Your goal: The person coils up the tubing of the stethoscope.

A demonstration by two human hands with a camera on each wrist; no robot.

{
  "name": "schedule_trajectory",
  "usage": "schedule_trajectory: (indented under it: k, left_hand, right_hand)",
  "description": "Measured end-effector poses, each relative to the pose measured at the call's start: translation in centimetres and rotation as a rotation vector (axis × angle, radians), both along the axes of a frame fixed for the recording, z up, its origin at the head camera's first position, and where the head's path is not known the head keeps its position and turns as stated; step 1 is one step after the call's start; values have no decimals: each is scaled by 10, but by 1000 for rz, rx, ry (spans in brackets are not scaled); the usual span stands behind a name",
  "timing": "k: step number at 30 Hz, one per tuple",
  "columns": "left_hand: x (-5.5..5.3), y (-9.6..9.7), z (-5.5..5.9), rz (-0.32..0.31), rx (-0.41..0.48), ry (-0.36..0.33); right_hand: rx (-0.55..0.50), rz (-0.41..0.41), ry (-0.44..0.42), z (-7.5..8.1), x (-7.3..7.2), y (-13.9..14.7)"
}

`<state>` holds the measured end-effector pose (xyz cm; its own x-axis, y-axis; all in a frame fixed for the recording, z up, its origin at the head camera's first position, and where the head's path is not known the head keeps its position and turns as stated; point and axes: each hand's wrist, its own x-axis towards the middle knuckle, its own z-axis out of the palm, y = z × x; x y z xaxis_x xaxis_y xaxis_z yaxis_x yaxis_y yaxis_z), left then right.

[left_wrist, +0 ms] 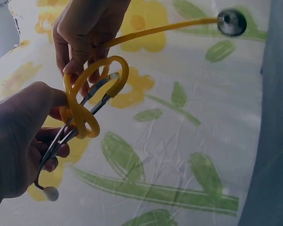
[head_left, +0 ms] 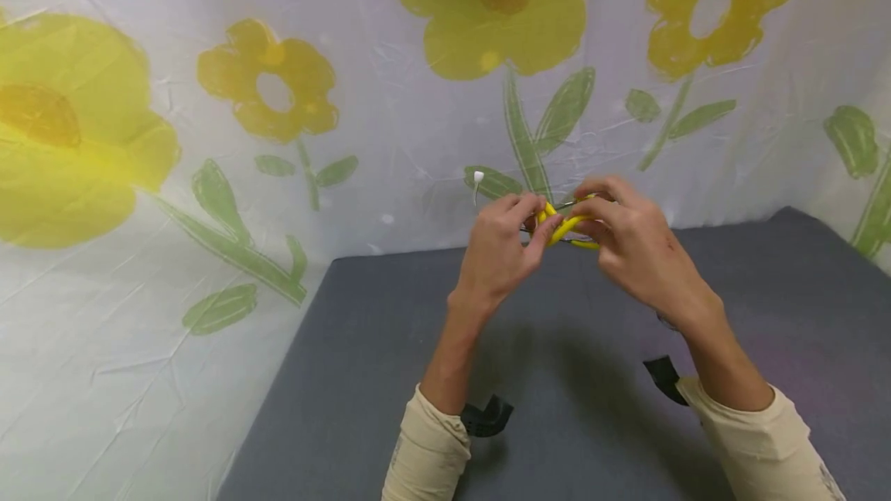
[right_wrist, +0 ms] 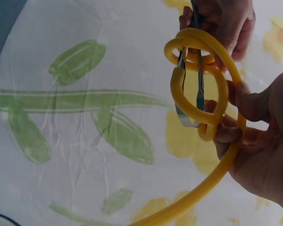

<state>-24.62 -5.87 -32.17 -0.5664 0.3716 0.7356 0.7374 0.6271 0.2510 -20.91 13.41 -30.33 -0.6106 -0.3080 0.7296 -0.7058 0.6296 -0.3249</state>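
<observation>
A stethoscope with yellow tubing (head_left: 571, 229) is held up above the table between both hands. My left hand (head_left: 497, 246) grips its metal ear tubes and the yellow loops wound round them; a white ear tip (left_wrist: 51, 193) sticks out past the fingers. With thumb and fingers, my right hand (head_left: 636, 242) pinches the tubing beside those loops. In the right wrist view the metal ear tubes (right_wrist: 200, 80) pass through the coiled tubing. The free length runs away from the right hand to the round metal chest piece (left_wrist: 232, 22). Fingers hide part of the coil.
A grey table top (head_left: 390, 346) lies below the hands. Behind it hangs a white sheet (head_left: 390, 138) printed with yellow flowers and green leaves. Black curved pieces (head_left: 487, 417) stick out by both sleeve cuffs.
</observation>
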Motion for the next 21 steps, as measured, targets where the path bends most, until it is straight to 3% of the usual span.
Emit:
schedule_trajectory:
  k: [10, 16, 21]
  left_hand:
    - [0, 3, -5, -40, -173, 122]
    - [-1, 3, -4, -147, -256, 110]
    - [0, -2, 1, -268, -269, 110]
  right_hand:
    - [-73, -120, -73, 1, 0, 6]
    - [-154, -126, -118, 5, 1, 19]
    - [-278, -122, -238, 11, 1, 33]
